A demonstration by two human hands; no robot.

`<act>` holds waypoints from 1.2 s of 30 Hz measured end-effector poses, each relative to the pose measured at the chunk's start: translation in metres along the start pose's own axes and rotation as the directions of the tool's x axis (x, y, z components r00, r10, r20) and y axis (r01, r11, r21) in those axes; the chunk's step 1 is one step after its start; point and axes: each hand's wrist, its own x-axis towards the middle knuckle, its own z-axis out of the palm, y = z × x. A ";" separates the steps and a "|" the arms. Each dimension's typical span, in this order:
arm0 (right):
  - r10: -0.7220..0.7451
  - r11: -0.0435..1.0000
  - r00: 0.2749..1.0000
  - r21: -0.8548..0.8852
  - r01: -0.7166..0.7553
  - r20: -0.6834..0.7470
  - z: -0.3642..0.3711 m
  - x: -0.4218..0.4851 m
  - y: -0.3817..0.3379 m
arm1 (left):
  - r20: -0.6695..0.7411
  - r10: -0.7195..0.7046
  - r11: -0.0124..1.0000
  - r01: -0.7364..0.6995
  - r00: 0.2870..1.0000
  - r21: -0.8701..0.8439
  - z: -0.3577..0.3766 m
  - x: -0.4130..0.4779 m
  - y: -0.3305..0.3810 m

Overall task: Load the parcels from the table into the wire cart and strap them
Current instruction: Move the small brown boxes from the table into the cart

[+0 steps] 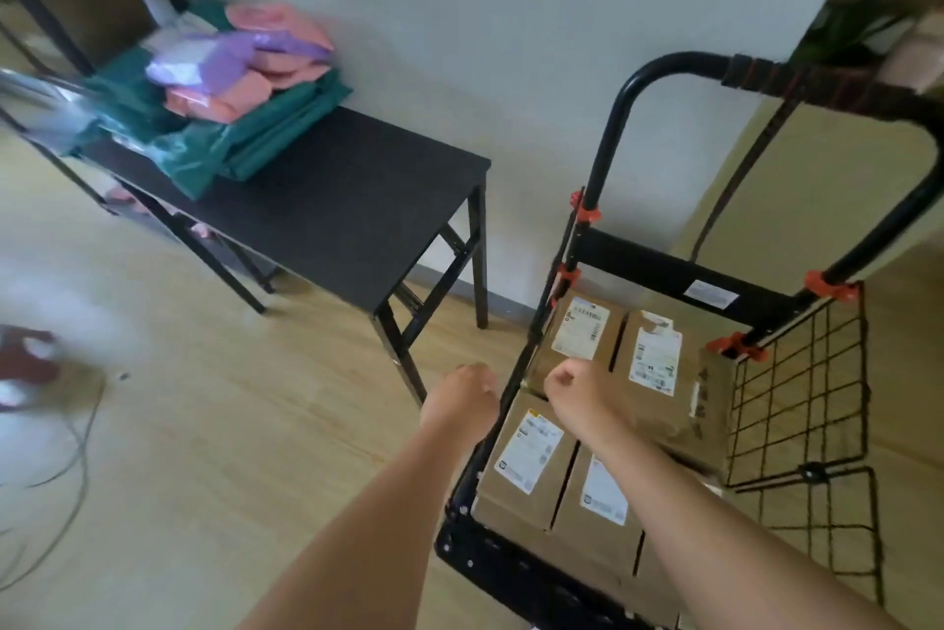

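Boxes [531,455] are filling the wire cart [797,399] under the clenched right hand [572,384]; mailers [245,67] are lying beyond the clenched left hand [467,392].

Soft, even daylight; left edge smeared by motion blur, corners bent by wide-angle distortion.

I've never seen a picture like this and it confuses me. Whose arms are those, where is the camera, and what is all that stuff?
There is no machine here. A person wears one camera on the head, so you look down along their own two bare arms. The left hand and the right hand are by a black wire cart. Their fingers are curled and hold nothing that I can see. In the cart lie brown cardboard boxes with white labels. Further back stands a black rectangular table, with a pile of soft pink, purple and green plastic mail bags on it.
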 end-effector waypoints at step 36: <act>-0.249 0.904 0.940 -0.291 0.312 0.234 0.254 -0.077 -0.337 | -0.318 -0.158 0.983 0.120 0.935 -0.137 -0.260 -0.036 -0.339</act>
